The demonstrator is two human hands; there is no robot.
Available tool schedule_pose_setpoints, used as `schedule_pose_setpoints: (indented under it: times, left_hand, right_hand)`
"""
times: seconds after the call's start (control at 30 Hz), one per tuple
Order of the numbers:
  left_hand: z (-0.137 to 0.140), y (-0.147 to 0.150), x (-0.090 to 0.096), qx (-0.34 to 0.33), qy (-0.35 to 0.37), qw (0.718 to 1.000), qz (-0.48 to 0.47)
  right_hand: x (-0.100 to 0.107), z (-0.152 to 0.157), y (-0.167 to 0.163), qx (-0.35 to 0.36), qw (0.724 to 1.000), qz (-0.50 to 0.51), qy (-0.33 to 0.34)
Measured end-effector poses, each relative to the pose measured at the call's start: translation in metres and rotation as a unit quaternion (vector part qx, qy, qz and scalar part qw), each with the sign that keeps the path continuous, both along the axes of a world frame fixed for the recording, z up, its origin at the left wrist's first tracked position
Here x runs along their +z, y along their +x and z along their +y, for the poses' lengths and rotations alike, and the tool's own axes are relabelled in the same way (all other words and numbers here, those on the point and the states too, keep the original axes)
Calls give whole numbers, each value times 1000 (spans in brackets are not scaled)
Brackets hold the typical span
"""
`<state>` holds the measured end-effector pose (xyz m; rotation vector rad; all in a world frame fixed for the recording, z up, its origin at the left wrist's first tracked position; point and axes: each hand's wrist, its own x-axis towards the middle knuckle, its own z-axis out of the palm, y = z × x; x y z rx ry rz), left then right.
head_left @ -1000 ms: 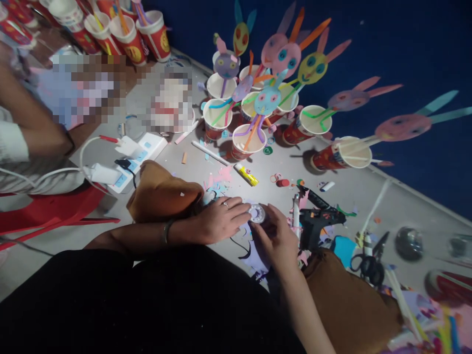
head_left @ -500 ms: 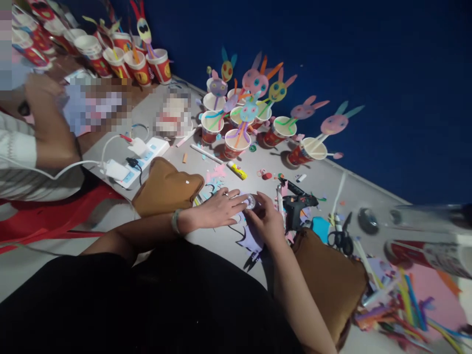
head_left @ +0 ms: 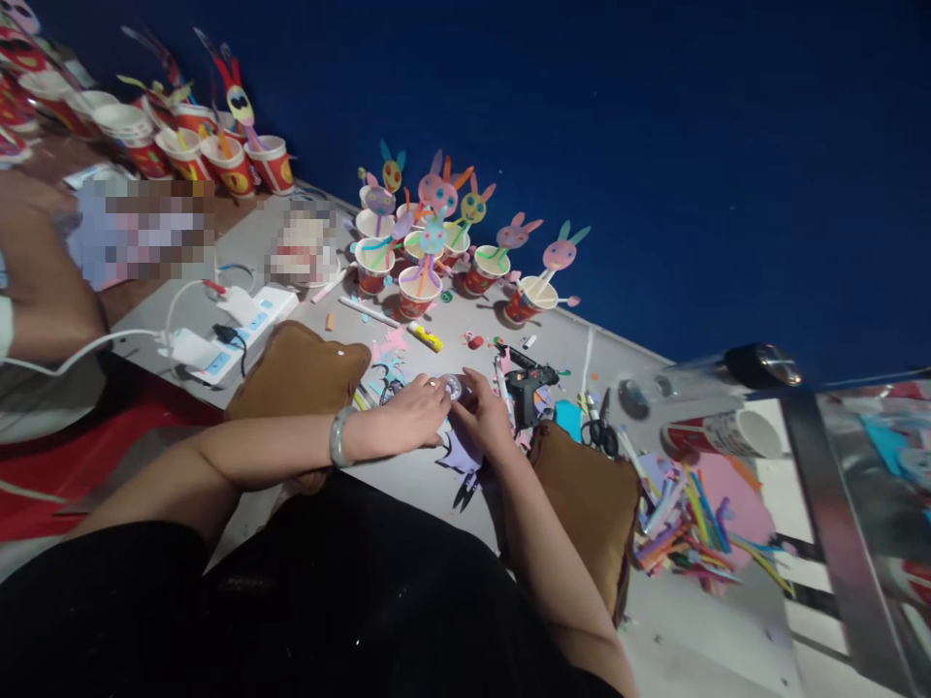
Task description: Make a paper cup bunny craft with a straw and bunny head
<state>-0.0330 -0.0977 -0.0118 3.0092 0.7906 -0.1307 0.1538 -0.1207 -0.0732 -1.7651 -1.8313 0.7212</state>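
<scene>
Between my hands, above the table, is a small clear ring that looks like a roll of clear tape (head_left: 452,388). My right hand (head_left: 486,415) grips its right side between thumb and fingers. At its left edge, my left hand (head_left: 413,417) has its fingers bent and closed against it; the fingertips are partly hidden. Under the hands lies a purple paper cut-out (head_left: 461,452) with a dark outline, and small black-bladed snips (head_left: 465,492) lie just below it. A black glue gun (head_left: 529,390) sits to the right of my right hand.
Paper cups with rabbit-faced spoons (head_left: 420,291) stand at the back. Brown cushions (head_left: 298,373) flank my arms. A power strip (head_left: 251,334) with cables is at left, beside another person's arm (head_left: 44,262). Scissors (head_left: 600,434), a clear bottle (head_left: 684,383) and craft strips (head_left: 690,523) lie right.
My view has swung right, so the scene sits further left. My left hand's fingers, stretched and spread before, are now drawn in and bent at the roll. The right hand keeps its grip.
</scene>
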Motion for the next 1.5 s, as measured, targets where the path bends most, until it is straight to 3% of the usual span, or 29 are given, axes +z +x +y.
schedule_pose_setpoints:
  times: [0.2,0.33,0.5,0.63,0.8,0.93,1.23,1.5]
  left_hand:
    - [8,1,4,-28,-4,1000,-14]
    - [9,0,-1,-37,-8,999,5]
    - [9,1,-18,-50,-5,998,31]
    - [7,0,-16,-31,-23,998,43]
    - [8,2,-12,-21,-33,999,33]
    - [8,4,-21,-9,-30,999,29]
    - [6,4,-23,-13,-35,999,10]
    - [4,4,-38,-5,-17,1000,-19]
  right_hand:
    - [3,-1,-1,18,1000,4,1]
    - [30,-10,21,68,997,38,-19]
    - [68,-37,67,-56,998,-26,21]
    - [72,-63,84,-87,986,-142,16]
    - [56,-87,69,-56,964,-256,-48]
    - [50,-99,54,-25,959,-273,-63]
    - [52,-97,54,17,951,-307,37]
    - [71,-60,13,91,970,-209,83]
